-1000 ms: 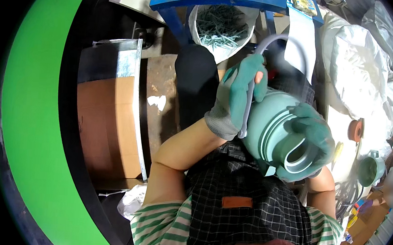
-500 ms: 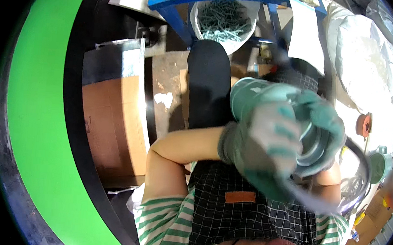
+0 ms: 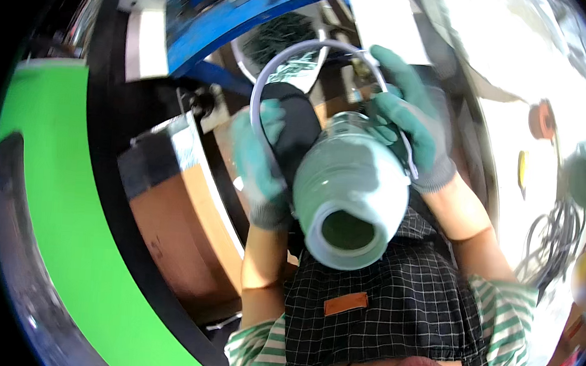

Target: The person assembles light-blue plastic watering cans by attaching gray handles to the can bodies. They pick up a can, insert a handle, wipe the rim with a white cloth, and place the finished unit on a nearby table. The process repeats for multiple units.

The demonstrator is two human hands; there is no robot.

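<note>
A pale green, rounded plastic container [image 3: 351, 170] hangs tilted in front of my apron, its round open mouth facing me. A pale grey-purple hoop handle [image 3: 302, 45] arches above it. My right hand [image 3: 416, 127], in a grey and green work glove, has its fingers curled round the right side of the handle, with the index finger stretched up along it. My left hand [image 3: 257, 157], gloved alike, is at the handle's left side beside the container; motion blurs its fingers, so its grip is unclear.
Beyond my knees, a white bucket [image 3: 241, 64] of dark screw-like pieces stands under a blue frame [image 3: 250, 17]. To the left are an open cardboard box [image 3: 180, 236] and a bright green surface [image 3: 99, 237]. On the right lie an orange roll [image 3: 542, 120], a green cup [image 3: 584, 175] and coiled cable [image 3: 554, 239].
The container has turned so its mouth faces me, and the handle has swung up above it. My left hand has moved left off its front; my right hand is now at the handle.
</note>
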